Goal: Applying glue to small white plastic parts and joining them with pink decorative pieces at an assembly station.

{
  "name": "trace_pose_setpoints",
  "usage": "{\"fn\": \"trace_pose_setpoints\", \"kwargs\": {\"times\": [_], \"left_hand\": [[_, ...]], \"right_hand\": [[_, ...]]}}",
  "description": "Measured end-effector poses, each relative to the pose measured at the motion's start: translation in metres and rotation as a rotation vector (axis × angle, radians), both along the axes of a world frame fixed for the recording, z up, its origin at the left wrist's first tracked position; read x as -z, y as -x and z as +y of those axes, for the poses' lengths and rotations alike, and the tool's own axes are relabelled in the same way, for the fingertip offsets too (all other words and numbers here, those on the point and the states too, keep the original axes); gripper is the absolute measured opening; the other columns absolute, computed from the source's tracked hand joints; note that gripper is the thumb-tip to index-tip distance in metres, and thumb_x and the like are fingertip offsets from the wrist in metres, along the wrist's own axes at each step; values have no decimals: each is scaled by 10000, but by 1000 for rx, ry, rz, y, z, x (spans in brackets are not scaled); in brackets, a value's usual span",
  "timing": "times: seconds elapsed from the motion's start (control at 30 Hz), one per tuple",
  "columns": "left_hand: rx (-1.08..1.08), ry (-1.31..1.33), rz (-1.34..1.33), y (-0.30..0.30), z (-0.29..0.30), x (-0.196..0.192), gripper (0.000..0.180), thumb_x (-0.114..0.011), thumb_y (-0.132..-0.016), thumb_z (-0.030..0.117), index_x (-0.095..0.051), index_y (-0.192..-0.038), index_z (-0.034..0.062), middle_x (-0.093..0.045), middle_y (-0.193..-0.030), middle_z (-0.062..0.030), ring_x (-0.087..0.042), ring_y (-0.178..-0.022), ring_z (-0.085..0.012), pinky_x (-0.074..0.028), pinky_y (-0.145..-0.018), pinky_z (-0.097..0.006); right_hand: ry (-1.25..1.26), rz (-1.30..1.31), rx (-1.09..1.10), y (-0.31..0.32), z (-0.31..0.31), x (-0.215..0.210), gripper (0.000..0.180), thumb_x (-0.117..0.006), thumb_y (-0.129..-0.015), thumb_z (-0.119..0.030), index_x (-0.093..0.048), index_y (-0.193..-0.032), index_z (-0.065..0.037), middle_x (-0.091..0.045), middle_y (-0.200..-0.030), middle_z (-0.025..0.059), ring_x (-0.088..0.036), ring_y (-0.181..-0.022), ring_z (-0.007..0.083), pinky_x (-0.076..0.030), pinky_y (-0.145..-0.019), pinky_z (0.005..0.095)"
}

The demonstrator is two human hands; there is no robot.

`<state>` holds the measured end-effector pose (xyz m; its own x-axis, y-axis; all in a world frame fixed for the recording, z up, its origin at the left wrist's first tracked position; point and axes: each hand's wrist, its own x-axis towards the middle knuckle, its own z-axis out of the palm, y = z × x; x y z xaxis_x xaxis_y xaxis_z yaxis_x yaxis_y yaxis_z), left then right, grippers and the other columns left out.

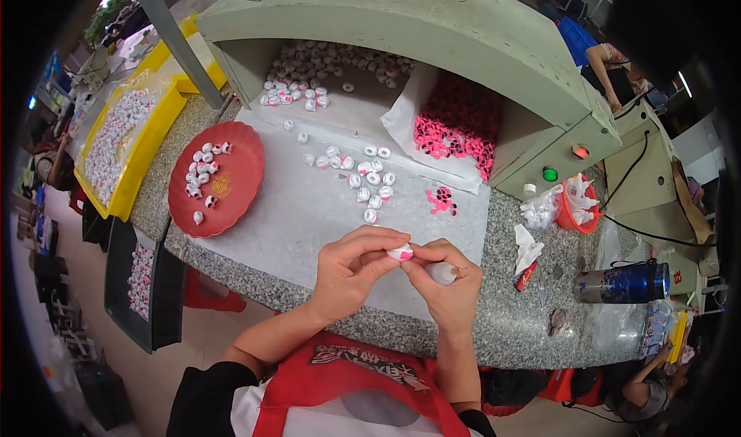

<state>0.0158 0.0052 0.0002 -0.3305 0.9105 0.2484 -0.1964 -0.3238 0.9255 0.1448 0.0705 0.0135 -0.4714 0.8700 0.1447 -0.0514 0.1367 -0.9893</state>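
Between the fingertips of both hands, above the front of the white sheet, is a small rounded white piece with a pink patch. My left hand pinches it from the left. From the right, the thumb and forefinger of my right hand meet it. That same right hand keeps a small white bottle with a thin tip tucked in its fingers. Beyond my hands lie several loose white ring-like pieces and a small heap of pink and dark bits.
A red plate with several white-and-pink pieces sits left. The grey-green metal box behind shelters more white pieces and a pile of pink bits. Yellow tray stands far left; red cup and blue tumbler right. Other people work nearby.
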Motion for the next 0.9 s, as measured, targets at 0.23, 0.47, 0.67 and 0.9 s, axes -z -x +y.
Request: {"fn": "trace_pose_setpoints", "kwargs": {"times": [0.23,0.47,0.67,0.9], "left_hand": [[85,66,-97,3,0,-2,264,-510,-784,-106,-551,-1039,-56,-532,-1078,-172,-547,-978,-214,-455,-852,-297],[94,92,-144,2,0,0,316,-491,-764,-130,-546,-1065,-49,-544,-1081,-161,-547,-976,-201,-445,-850,-284],[92,94,-155,2,1,2,310,-490,-752,-146,-557,-1039,-53,-553,-1061,-161,-552,-967,-201,-452,-840,-284],[93,96,-172,1,1,4,316,-476,-740,-170,-560,-1025,-61,-557,-1037,-162,-556,-959,-201,-454,-845,-282]], "right_hand": [[45,6,-10,-1,2,2,181,-669,-653,69,-623,-819,13,-572,-736,35,-521,-658,74,-394,-576,185],[130,-4,-4,0,1,-1,164,-658,-666,59,-600,-807,-1,-559,-724,6,-483,-638,37,-364,-553,165],[152,0,-6,-1,1,3,163,-647,-673,65,-584,-804,-8,-550,-718,-3,-467,-623,28,-356,-540,165],[153,-10,-12,-2,0,3,159,-642,-670,68,-582,-795,-9,-547,-718,1,-471,-632,34,-359,-546,168]]}}
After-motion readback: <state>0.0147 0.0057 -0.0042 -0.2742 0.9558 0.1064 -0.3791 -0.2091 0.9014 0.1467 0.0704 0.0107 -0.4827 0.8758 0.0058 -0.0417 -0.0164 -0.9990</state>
